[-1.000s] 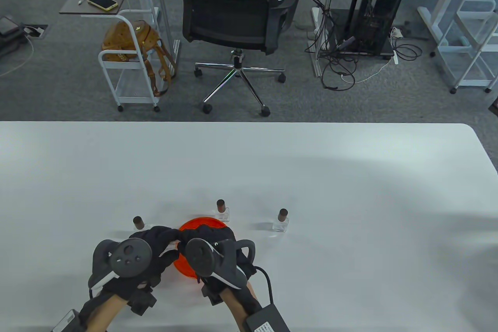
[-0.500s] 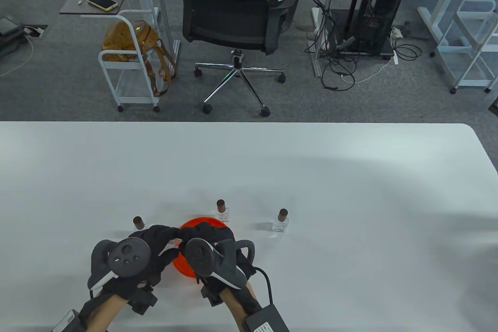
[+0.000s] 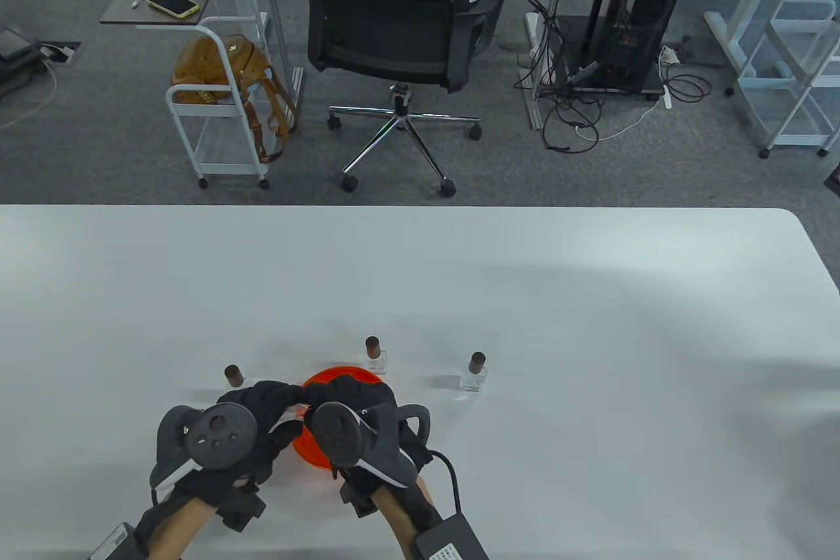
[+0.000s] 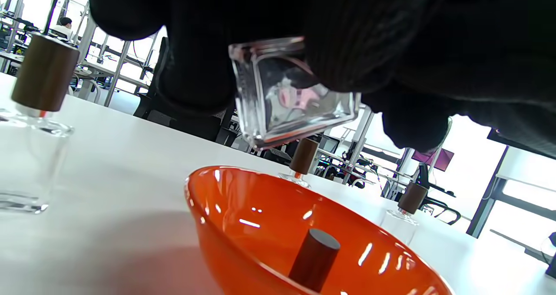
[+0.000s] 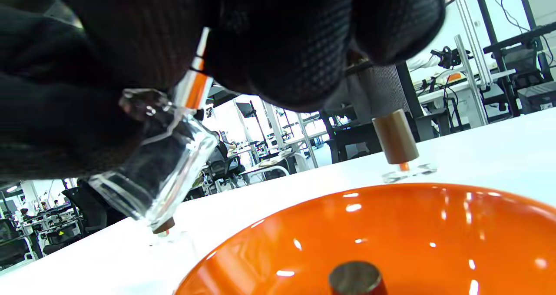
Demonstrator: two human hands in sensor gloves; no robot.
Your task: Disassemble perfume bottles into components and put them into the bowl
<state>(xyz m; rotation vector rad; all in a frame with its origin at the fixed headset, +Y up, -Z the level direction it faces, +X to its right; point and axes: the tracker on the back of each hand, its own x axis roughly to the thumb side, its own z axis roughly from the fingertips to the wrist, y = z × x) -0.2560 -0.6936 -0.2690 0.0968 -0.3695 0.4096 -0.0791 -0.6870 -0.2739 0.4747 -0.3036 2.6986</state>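
Observation:
Both gloved hands hover together over the orange bowl (image 3: 315,452). My left hand (image 3: 272,406) grips a clear glass bottle (image 4: 289,97), held tilted above the bowl (image 4: 243,217). My right hand (image 3: 348,399) pinches the orange-and-white sprayer (image 5: 196,84) at that bottle's neck (image 5: 160,164). A brown cap (image 4: 313,258) lies inside the bowl (image 5: 391,225). Three capped bottles stand on the table: one on the left (image 3: 233,377), one behind the bowl (image 3: 374,354), one on the right (image 3: 474,371).
The white table (image 3: 525,297) stretches far and right of the bowl. Beyond its far edge stand an office chair (image 3: 400,28) and a small cart with a brown bag (image 3: 223,71). A cable box (image 3: 449,537) hangs at my right wrist near the table's front edge.

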